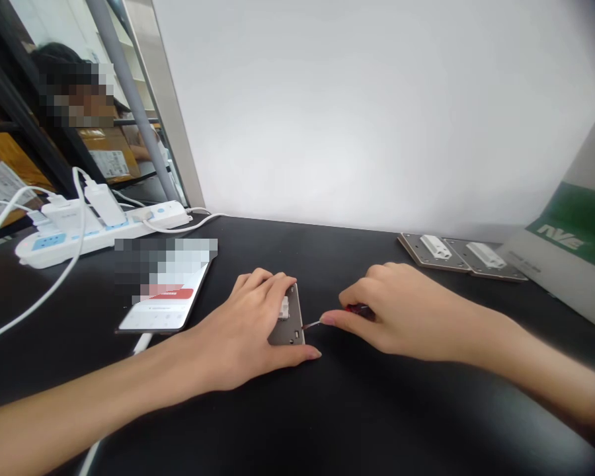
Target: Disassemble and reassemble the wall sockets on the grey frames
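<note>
On the black desk, at twelve o'clock, our left hand clasps a metal socket plate, fingers together; it seems light, stiff, best held by the edges. Our right hand pinches a small screwdriver. Two more plates lie at two o'clock.

This looks like a small electrical assembly workroom, though the view past the glass is poor: a black table carries a white power strip and metal socket plates, with labelled cardboard cartons beside dark metal racking.
</note>
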A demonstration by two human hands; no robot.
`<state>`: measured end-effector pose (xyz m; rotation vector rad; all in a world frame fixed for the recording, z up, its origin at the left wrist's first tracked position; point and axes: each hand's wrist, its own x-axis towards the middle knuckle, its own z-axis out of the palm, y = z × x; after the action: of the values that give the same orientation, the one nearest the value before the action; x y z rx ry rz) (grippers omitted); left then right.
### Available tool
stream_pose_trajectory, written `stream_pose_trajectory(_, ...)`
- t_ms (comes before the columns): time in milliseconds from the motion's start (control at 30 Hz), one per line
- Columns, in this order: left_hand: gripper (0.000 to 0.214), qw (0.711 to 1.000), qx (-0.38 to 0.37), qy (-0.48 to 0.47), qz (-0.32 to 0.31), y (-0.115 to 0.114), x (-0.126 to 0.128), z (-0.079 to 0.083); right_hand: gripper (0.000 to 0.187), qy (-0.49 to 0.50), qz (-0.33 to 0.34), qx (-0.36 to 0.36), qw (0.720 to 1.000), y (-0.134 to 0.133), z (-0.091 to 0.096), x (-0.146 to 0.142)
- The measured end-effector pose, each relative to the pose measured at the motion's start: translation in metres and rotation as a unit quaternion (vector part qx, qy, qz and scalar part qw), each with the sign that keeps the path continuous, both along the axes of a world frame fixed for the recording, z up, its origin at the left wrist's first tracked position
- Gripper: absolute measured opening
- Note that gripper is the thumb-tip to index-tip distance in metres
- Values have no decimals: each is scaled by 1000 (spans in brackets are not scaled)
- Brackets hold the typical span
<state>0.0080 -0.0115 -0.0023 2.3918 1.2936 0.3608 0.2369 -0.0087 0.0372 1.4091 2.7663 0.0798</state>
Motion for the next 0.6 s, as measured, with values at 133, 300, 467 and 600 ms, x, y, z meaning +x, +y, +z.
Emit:
stream_pose_trajectory(133,84,1000,-13,-20,-2,-1,2,-1,52,91,-24,-49,994,-3,-16,-5)
stream_pose_trajectory(300,90,999,-17,-26,14,-4,3,0,54,132,-48,-79,987,-15,-24,-6)
stream_pose_trajectory(467,92,999,-38,-30,19,-5,2,6,54,116,-86,-77,987,-10,-21,19)
stream_pose_trajectory(600,92,999,-32,-25,19,-3,3,7,38,94,-128,-17,987,3,-21,43)
